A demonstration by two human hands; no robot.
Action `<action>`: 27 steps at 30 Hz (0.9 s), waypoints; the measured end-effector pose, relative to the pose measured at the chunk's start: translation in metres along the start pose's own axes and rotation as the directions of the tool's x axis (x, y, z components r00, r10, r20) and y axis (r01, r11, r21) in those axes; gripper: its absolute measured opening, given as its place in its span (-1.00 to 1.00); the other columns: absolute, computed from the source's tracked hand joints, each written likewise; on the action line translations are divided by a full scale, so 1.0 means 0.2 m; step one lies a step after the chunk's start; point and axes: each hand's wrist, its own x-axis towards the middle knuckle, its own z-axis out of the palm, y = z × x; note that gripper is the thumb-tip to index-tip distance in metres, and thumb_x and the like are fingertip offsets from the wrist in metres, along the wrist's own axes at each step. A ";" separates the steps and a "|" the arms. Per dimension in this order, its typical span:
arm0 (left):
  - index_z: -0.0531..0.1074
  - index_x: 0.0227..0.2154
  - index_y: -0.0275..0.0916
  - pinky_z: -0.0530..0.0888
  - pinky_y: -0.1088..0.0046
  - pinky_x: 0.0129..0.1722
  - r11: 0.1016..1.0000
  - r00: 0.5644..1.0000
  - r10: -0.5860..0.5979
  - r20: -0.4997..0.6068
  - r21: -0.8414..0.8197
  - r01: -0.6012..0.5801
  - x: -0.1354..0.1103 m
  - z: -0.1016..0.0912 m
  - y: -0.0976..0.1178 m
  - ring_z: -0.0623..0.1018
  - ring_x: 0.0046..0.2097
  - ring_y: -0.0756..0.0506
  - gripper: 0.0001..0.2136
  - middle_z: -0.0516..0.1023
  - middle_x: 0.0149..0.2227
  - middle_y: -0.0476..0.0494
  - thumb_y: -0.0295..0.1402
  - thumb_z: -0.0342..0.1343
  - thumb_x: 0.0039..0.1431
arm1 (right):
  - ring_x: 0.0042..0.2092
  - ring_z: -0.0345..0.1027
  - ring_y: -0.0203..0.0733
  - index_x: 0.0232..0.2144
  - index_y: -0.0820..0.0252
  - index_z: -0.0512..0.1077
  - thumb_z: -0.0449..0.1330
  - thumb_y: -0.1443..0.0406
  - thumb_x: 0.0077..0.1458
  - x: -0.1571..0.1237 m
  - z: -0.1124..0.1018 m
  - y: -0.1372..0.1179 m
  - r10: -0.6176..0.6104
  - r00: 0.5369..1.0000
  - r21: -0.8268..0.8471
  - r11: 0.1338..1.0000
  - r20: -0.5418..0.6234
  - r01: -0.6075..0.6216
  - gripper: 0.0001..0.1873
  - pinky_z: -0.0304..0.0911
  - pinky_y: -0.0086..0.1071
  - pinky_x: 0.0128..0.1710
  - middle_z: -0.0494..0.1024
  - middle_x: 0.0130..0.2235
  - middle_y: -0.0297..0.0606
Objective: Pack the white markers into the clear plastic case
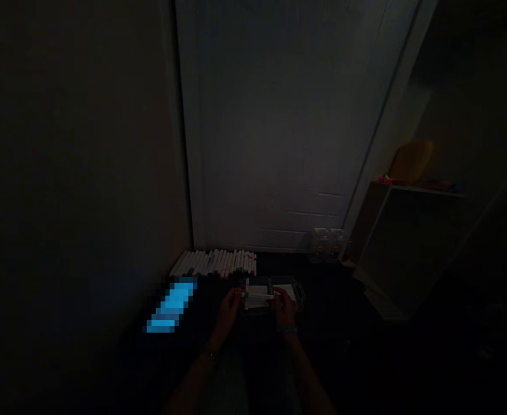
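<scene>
The room is very dark. My left hand point(229, 311) and my right hand point(286, 310) both pinch the ends of a white marker point(258, 296), held level between them. The left fingers sit at its dark green-tipped end, the right fingers at the other end. Under the marker lies a dark open case point(297, 288) with a pale sheet inside. Just beyond, a row of several white markers point(214, 263) lies side by side on the dark floor.
A glowing blue blurred rectangle point(172, 305) lies left of my left hand. A white door point(288, 132) stands ahead, with two small clear containers point(328, 245) at its foot. A white shelf point(392, 230) with a yellow object point(412, 161) stands to the right.
</scene>
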 end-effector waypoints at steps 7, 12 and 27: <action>0.41 -0.40 -0.24 0.36 0.45 -0.30 1.000 1.000 -0.011 -0.011 -0.010 0.011 0.00 0.00 0.02 0.45 -0.33 -0.08 -0.60 0.48 -0.43 -0.05 0.02 -0.06 0.03 | -0.25 0.41 -0.16 -0.15 0.14 0.41 -0.07 0.10 0.16 0.00 0.00 0.01 -0.031 0.999 -0.010 0.999 -0.027 0.030 -0.62 0.06 -0.30 -0.14 0.57 -0.35 -0.27; 0.39 -0.38 -0.23 0.35 0.46 -0.27 1.000 1.000 -0.011 0.008 -0.004 0.011 -0.01 0.00 0.02 0.45 -0.29 -0.08 -0.64 0.48 -0.39 -0.05 -0.01 -0.06 0.05 | -0.24 0.41 -0.16 -0.15 0.12 0.41 -0.08 0.10 0.16 0.00 0.00 0.03 -0.031 0.999 -0.019 0.999 -0.016 0.031 -0.62 0.05 -0.30 -0.12 0.57 -0.33 -0.28; 0.42 -0.36 -0.23 0.38 0.43 -0.25 0.998 0.999 -0.044 0.029 -0.052 0.045 0.00 0.00 0.02 0.48 -0.27 -0.11 -0.61 0.52 -0.36 -0.10 0.01 -0.03 0.01 | -0.14 0.35 -0.14 -0.19 0.12 0.44 -0.13 0.11 0.18 0.00 0.01 0.04 -0.047 0.998 -0.059 0.997 -0.036 0.045 -0.59 0.01 -0.28 -0.07 0.53 -0.17 -0.25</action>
